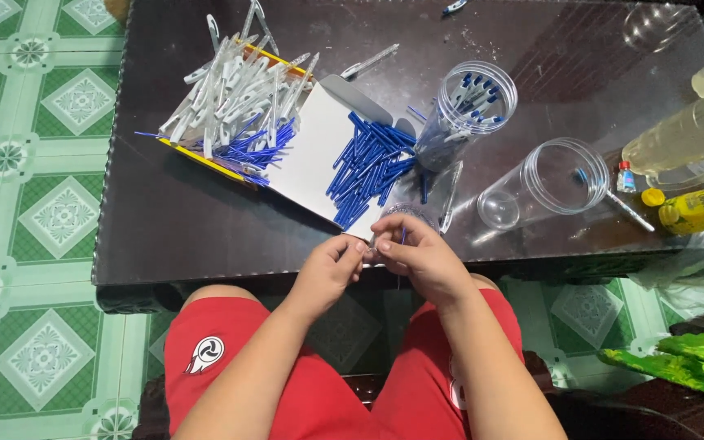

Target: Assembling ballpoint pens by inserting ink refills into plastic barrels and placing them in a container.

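My left hand (329, 270) and my right hand (419, 258) meet at the near edge of a dark table (165, 228), above my red shorts. Together they pinch a small pale pen part (371, 244), and a thin blue refill (402, 237) sticks up from my right fingers. Just beyond them lies a pile of blue pen pieces (371, 166) on a white cardboard flap (315, 155). Further left a heap of white pen barrels (234, 102) and blue refills fills an open box.
A clear plastic cup (470, 102) holding assembled pens stands upright right of the pile. Another clear cup (541, 184) lies on its side. Bottles of yellowish liquid (682, 138) crowd the table's right end. Green patterned floor tiles (42, 163) surround the table.
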